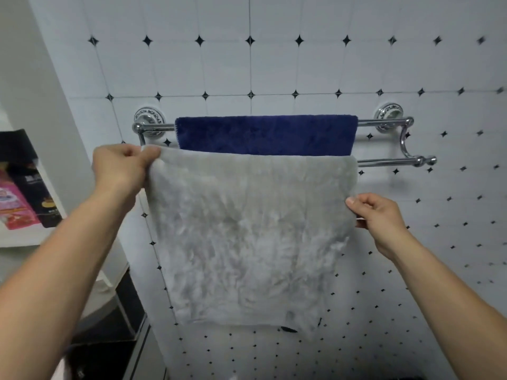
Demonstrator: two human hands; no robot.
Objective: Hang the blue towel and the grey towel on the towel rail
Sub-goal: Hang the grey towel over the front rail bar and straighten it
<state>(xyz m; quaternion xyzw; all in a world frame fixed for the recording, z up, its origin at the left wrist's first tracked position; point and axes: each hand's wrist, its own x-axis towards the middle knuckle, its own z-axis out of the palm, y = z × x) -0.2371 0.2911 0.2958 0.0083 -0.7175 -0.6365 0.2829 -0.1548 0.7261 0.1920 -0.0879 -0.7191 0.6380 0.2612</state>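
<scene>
A chrome double towel rail (384, 122) is fixed to the tiled wall. The blue towel (266, 134) hangs over its back bar. The grey towel (247, 231) is draped over the front bar and hangs down flat in front of the blue one. My left hand (123, 165) pinches the grey towel's top left corner at the rail. My right hand (375, 215) pinches the towel's right edge a little below the bar. The front bar's bare right end (397, 161) sticks out past the towel.
White wall tiles with small black diamonds (299, 39) fill the background. At the left a white shelf (33, 237) carries a black package (30, 171) and a pink package (13, 204). A dark surface (109, 325) lies below the shelf.
</scene>
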